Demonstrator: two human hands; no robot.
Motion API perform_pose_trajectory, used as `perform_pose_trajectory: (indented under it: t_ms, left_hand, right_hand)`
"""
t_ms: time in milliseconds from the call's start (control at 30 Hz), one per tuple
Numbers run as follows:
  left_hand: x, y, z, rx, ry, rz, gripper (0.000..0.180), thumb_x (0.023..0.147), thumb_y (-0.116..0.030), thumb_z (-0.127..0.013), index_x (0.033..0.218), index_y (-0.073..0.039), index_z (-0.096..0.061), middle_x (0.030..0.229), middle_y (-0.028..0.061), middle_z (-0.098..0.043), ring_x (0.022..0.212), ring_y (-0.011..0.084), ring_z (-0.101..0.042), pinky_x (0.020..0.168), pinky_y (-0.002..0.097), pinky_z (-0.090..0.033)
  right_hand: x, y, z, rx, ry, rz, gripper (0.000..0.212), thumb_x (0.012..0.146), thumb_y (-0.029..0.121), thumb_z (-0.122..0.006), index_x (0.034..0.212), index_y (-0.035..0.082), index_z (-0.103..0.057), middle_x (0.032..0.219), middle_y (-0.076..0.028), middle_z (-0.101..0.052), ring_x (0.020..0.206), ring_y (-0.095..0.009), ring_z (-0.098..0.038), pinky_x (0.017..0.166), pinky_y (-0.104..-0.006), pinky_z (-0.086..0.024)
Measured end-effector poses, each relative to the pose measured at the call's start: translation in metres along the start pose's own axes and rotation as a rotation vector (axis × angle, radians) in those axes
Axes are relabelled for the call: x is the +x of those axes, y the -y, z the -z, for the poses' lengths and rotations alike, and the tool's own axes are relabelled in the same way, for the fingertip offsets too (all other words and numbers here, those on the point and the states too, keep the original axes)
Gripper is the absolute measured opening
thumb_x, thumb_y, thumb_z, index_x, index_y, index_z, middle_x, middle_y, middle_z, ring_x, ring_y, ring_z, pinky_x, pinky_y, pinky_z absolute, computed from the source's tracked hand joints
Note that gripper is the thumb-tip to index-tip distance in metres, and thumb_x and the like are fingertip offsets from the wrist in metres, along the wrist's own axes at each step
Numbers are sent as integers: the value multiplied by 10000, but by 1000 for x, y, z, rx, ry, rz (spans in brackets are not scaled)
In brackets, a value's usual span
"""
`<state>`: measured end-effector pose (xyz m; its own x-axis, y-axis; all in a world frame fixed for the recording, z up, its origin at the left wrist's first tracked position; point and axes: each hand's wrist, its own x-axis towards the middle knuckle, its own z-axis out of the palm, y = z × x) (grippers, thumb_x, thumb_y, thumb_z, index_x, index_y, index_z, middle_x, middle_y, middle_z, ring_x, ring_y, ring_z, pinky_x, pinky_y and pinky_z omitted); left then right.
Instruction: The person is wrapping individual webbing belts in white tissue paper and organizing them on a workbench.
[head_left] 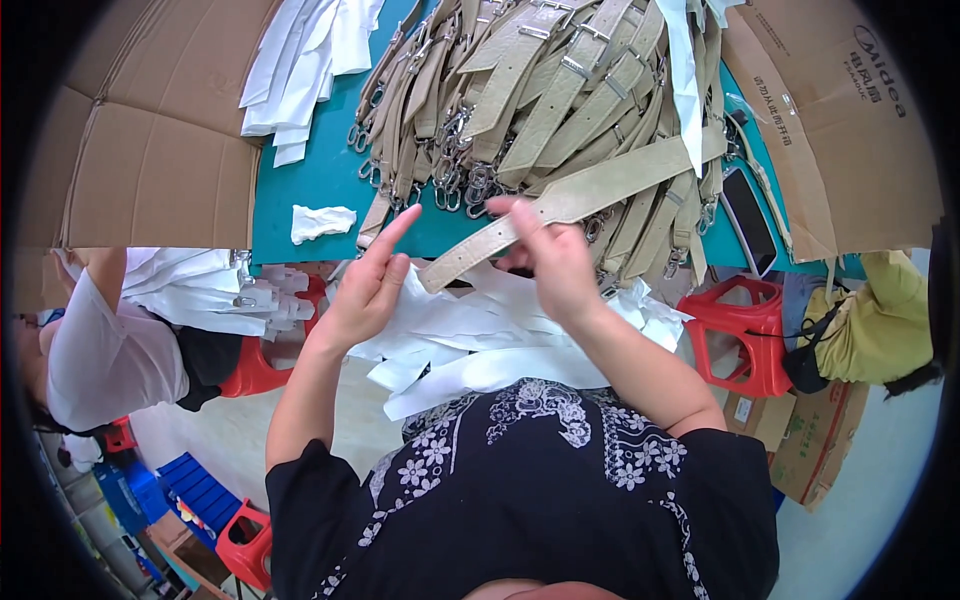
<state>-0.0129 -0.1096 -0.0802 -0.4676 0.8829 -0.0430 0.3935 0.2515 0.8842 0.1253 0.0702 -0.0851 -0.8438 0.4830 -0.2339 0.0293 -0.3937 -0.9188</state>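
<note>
A wide beige strap (625, 183) with a narrow, hole-punched end slants across in front of me. My right hand (560, 262) pinches it near the narrow part, thumb on top; the fingers beneath are partly hidden. Just left of the strap's tip, my left hand (372, 290) is empty, its index finger stretched out and thumb apart. Beyond both hands lies a large heap of similar beige straps (520, 85), with metal buckles and snap hooks. Loose white strips (480, 365) cover my lap below the hands.
The teal table (290, 190) holds a crumpled white piece (322, 223), white strips (305, 70) and a phone (748, 220). Cardboard boxes stand left (160, 130) and right (830, 110). People sit on both sides, near red stools (740, 335).
</note>
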Motion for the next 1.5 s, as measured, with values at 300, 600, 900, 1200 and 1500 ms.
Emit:
perform_pose_trajectory:
  t_ms: [300,600,900,1200,1500]
  left_hand:
    - [4,0,-13,-50,-98,-118,361,939,-114,-406,1297,-64,-400,692,39,-528,594,98,-438,585,229,-376]
    - [11,-9,-27,-38,-85,-165,458,926,-104,-415,1370,-109,-306,676,87,-578,562,162,-524,580,267,-417]
    - [2,-9,-18,-11,-51,-38,459,936,-113,-392,1381,-99,-281,875,146,-648,711,175,-620,694,274,-458]
    - [-8,6,-2,30,-130,-55,449,936,-108,-393,1373,-69,-296,840,77,-618,695,88,-508,679,215,-407]
    - [-15,-1,1,-247,-223,-130,435,943,-94,-381,1368,-38,-304,1018,63,-580,656,61,-465,656,187,-398]
  right_hand:
    - [-13,-12,-21,-194,142,27,357,907,303,-506,1159,53,-544,825,-12,-591,639,-64,-507,546,-212,-433]
    - [-20,0,-25,-475,243,162,363,945,327,-426,1169,71,-553,1009,-28,-591,907,-112,-550,737,-259,-443]
    - [-10,8,-7,-249,56,337,458,978,310,-271,1248,-16,-445,1160,-106,-535,1091,-165,-480,966,-310,-346]
    - [-7,-1,-24,-56,17,276,359,928,274,-444,1100,-27,-536,697,6,-455,635,-129,-441,630,-267,-409]
    - [-15,20,-30,-373,-153,408,278,870,161,-565,636,17,-524,600,-8,-497,542,-57,-488,463,-217,-397]
